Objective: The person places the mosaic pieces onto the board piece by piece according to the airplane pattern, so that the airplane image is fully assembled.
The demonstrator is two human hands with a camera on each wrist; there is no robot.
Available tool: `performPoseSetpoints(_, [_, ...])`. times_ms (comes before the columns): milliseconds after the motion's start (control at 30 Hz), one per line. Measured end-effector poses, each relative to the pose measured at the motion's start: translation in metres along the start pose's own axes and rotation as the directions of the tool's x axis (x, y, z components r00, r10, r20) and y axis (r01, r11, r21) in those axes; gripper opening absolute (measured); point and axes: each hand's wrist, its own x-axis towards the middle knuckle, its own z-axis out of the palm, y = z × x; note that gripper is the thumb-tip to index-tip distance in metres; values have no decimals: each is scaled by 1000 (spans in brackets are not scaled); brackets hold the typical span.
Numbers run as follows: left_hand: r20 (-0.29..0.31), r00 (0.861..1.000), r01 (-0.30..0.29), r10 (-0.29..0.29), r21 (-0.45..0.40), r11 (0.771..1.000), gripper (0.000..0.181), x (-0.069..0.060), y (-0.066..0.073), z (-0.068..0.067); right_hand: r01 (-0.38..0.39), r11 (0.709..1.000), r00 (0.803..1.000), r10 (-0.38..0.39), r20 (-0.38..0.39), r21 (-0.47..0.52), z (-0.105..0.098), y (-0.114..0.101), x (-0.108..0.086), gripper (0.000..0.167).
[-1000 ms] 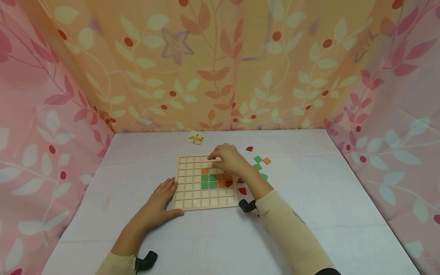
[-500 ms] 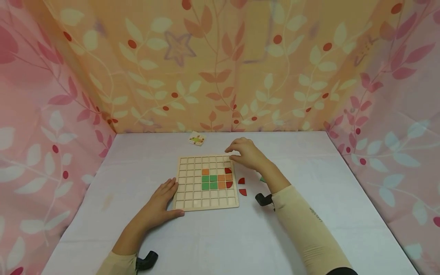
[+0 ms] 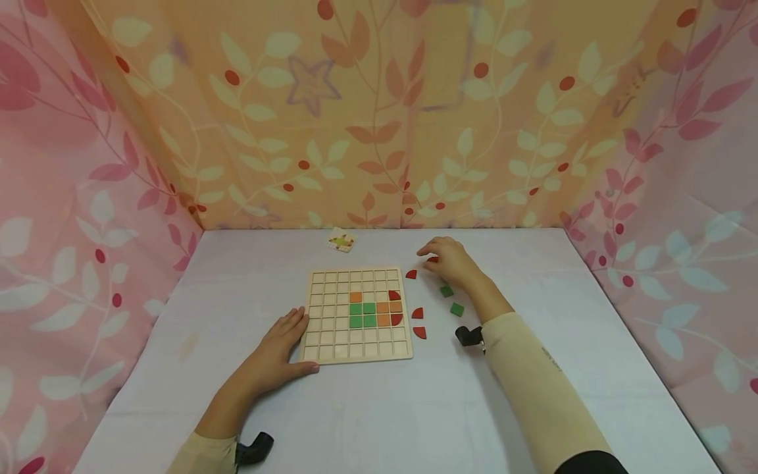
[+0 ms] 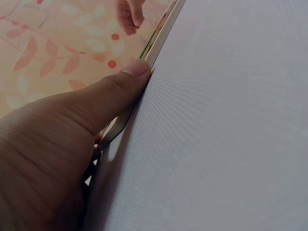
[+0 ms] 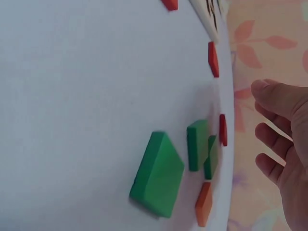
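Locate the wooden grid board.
In the head view, the grid board lies below centre on the table, its left edge against the left hand, loose red pieces beside its right edge.

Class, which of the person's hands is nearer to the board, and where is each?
Left. The left hand touches the board's left edge, thumb at its near corner; the right hand is apart, off its far right corner.

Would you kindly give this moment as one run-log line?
left hand: touching grid board; right hand: near red piece, holding nothing; grid board: partly filled; loose green tiles: right of board
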Motion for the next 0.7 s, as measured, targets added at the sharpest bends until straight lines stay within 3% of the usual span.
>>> performPoseSetpoints(333, [-2,1000,8,-8,3,1000,114,0,1,-1,-133,991,991,133,-5,7,2,25,1,32])
performPoseSetpoints(700, [0,1000,12,-12,-6,1000,114,-1,1,0,-178,984,984,178,-5,-7,13,29,-1,33])
